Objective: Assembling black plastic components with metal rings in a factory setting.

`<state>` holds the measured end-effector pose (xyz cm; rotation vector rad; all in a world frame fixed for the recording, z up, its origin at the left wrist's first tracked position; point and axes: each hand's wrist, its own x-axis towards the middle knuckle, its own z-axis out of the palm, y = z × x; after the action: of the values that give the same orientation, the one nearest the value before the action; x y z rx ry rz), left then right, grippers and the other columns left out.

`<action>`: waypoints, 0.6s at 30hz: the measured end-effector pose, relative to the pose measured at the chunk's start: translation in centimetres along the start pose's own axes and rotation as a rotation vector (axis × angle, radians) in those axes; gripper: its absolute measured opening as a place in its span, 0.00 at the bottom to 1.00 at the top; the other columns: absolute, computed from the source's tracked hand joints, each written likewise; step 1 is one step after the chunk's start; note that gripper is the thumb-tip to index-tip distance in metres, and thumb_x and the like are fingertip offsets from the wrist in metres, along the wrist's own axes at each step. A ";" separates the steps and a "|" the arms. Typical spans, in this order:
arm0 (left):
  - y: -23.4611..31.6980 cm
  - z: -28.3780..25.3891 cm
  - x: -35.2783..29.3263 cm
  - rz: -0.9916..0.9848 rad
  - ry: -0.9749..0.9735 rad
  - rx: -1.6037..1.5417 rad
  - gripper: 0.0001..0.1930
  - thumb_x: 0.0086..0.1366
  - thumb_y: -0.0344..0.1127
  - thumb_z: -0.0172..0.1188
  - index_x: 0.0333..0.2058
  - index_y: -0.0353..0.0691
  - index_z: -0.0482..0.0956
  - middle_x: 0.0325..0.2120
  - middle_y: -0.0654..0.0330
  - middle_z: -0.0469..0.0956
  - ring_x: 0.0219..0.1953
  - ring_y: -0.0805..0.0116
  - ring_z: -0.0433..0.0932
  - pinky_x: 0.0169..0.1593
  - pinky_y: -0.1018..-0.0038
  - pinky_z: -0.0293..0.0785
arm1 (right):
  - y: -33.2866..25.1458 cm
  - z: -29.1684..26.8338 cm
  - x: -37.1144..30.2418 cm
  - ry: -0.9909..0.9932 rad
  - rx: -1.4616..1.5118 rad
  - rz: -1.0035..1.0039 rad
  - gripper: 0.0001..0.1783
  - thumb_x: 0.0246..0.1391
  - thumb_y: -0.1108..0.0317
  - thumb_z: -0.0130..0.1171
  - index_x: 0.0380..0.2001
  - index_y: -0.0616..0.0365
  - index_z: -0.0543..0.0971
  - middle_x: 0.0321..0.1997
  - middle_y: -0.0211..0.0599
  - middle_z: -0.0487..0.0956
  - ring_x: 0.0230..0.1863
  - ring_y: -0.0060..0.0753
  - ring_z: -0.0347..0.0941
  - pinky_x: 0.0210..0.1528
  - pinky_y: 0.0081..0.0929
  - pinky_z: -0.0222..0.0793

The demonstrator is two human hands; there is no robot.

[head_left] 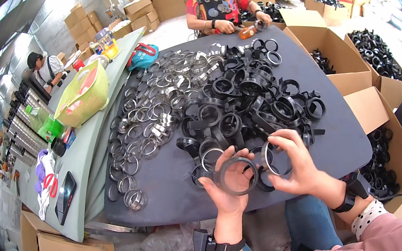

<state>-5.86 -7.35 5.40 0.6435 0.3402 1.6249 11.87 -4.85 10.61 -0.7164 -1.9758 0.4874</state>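
My left hand (229,187) holds a black plastic ring (245,191) near the table's front edge, thumb and fingers around its rim. Just right of it, my right hand (298,165) pinches a ring with a silvery edge (266,159) between thumb and fingers, tilted nearly side-on. The two rings are close but apart. Beyond my hands lies a heap of black rings (230,124), some with short tabs. A spread of shiny metal rings (160,110) covers the left side of the dark table (183,193).
Cardboard boxes (364,107) of black rings stand along the right. A co-worker (217,7) across the table holds an orange-handled tool (247,32). A green side table (85,167) at left bears a yellow-green basket (83,111), red scissors (50,184) and a phone (66,197).
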 end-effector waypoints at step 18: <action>-7.0 3.0 -1.6 -0.060 -0.142 0.477 0.18 0.61 0.31 0.56 0.48 0.32 0.68 0.48 0.46 0.75 0.50 0.52 0.77 0.52 0.62 0.77 | 9.8 -3.5 -7.6 -0.382 -0.539 -0.028 0.34 0.44 0.61 0.60 0.59 0.51 0.68 0.68 0.45 0.58 0.69 0.59 0.48 0.64 0.60 0.48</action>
<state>1.66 -8.23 3.50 1.0916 0.6451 1.4371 20.61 -2.36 1.53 -0.9773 -2.5120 0.0645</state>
